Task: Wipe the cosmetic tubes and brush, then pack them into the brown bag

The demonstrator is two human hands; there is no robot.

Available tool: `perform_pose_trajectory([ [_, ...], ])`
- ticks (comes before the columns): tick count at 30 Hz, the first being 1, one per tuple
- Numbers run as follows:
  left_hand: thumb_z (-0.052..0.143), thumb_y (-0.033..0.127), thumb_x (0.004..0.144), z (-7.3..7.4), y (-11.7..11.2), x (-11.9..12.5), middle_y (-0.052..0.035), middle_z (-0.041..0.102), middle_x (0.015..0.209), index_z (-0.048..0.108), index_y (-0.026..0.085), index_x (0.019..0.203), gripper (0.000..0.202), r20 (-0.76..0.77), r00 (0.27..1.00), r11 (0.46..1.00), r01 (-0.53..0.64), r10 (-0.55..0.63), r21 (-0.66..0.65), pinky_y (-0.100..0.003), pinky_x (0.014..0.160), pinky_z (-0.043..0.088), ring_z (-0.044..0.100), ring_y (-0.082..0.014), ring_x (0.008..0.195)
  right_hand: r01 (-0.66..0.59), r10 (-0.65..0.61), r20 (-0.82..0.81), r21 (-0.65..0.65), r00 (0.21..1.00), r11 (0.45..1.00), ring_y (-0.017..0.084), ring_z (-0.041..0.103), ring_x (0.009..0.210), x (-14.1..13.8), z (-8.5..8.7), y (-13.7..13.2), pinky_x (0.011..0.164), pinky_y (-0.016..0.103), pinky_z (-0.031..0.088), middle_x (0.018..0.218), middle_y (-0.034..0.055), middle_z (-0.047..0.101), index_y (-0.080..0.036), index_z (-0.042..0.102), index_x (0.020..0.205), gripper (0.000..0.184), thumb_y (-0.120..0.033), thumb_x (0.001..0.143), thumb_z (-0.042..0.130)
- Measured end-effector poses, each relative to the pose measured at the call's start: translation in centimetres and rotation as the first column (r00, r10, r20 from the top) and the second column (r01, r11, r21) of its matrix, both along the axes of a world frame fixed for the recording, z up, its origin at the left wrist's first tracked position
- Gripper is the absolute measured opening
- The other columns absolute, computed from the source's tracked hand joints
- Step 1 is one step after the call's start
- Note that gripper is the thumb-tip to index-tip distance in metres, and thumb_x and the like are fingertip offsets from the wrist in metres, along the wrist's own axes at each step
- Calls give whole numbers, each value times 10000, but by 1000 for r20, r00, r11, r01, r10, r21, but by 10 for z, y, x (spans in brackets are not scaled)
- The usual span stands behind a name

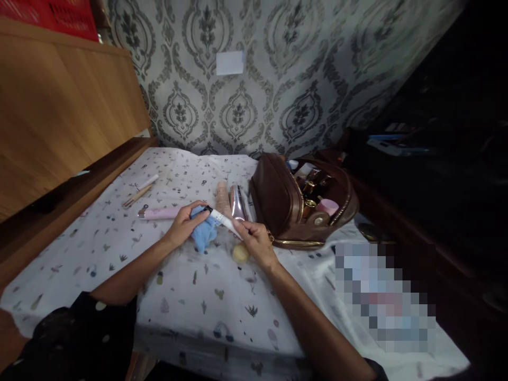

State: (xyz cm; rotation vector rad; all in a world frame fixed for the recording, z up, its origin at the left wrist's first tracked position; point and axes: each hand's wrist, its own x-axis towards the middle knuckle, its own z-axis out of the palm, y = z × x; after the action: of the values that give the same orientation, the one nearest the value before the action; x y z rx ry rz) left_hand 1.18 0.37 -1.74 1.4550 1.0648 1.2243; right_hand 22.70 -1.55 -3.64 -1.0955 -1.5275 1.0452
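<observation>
My right hand (257,243) is closed around the lower end of a slim white tube (225,220) with a black tip. At that tip, my left hand (186,225) pinches with thumb and fingers, a crumpled blue cloth (205,234) hanging from its grip. Below the tube sits a small round yellowish jar (240,254) on the patterned sheet. Just beyond my hands lie a peach-coloured tube (222,197) and a shiny rose-metallic tube (237,202). Left of my left hand is a pink cylindrical item (159,213), partly hidden by the hand.
An open brown cosmetic bag (280,203) full of cosmetics stands at the right. Thin brushes or sticks (138,196) lie at the far left. A wooden panel (67,106) borders the left side, and a patterned wall (238,114) is behind. A blurred-out item (384,296) lies at right.
</observation>
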Motion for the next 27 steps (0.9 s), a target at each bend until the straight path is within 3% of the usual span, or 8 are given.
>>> perform_pose_trajectory([
  [3, 782, 454, 734, 1, -4, 8, 2, 655, 823, 686, 188, 909, 333, 131, 991, 998, 22, -16, -50, -227, 641, 490, 589, -132, 693, -5, 5, -6, 35, 1000, 999, 105, 338, 519, 0, 1, 0, 511, 267, 254, 525, -32, 385, -182, 577, 548, 590, -707, 817, 594],
  [8, 793, 455, 722, 0, -6, 16, 38, 583, 720, 647, 185, 847, 331, 251, 967, 996, -27, 47, -82, -202, 584, 461, 544, -100, 623, 17, -14, -33, 90, 999, 996, 146, 490, 633, -2, -5, 0, 599, 257, 384, 686, -26, 566, -221, 686, 955, 351, -504, 760, 760],
  [13, 792, 486, 712, -2, -2, 16, 54, 544, 678, 606, 186, 799, 363, 224, 969, 994, -90, 101, -59, -200, 567, 431, 496, -90, 598, 0, -4, 24, 159, 1000, 987, 163, 555, 724, -2, -2, -4, 660, 267, 422, 806, 9, 654, -213, 679, 876, 213, -423, 842, 688],
  [17, 812, 485, 707, -2, 0, 19, 71, 486, 620, 590, 177, 733, 380, 265, 957, 993, -113, 118, -35, -182, 538, 376, 442, -72, 565, -63, 57, 43, 148, 997, 987, 155, 549, 651, -1, 6, -8, 633, 277, 420, 754, 7, 641, -203, 693, 892, 323, -518, 884, 622],
  [20, 827, 511, 685, 5, -2, 25, 47, 566, 670, 646, 166, 765, 397, 311, 944, 994, -100, 110, -47, -185, 570, 406, 492, -82, 603, -159, 152, 61, 129, 987, 979, 136, 507, 583, 0, 7, -8, 585, 265, 394, 669, -6, 580, -191, 665, 835, 451, -612, 923, 529],
  [23, 865, 533, 626, 16, -8, 31, 13, 648, 752, 712, 154, 854, 468, 366, 928, 994, -33, 69, -103, -193, 600, 448, 551, -97, 640, -199, 193, 52, 121, 980, 973, 121, 462, 546, 2, 8, -8, 548, 251, 361, 582, -14, 509, -183, 593, 686, 573, -690, 925, 469],
  [27, 886, 561, 577, 29, -11, 39, 24, 620, 657, 719, 149, 830, 512, 436, 900, 984, 75, 2, -160, -215, 553, 457, 535, -98, 563, -303, 303, -54, 8, 951, 953, 97, 424, 484, 3, 13, -9, 500, 238, 341, 550, -13, 512, -175, 577, 627, 664, -769, 891, 439],
])
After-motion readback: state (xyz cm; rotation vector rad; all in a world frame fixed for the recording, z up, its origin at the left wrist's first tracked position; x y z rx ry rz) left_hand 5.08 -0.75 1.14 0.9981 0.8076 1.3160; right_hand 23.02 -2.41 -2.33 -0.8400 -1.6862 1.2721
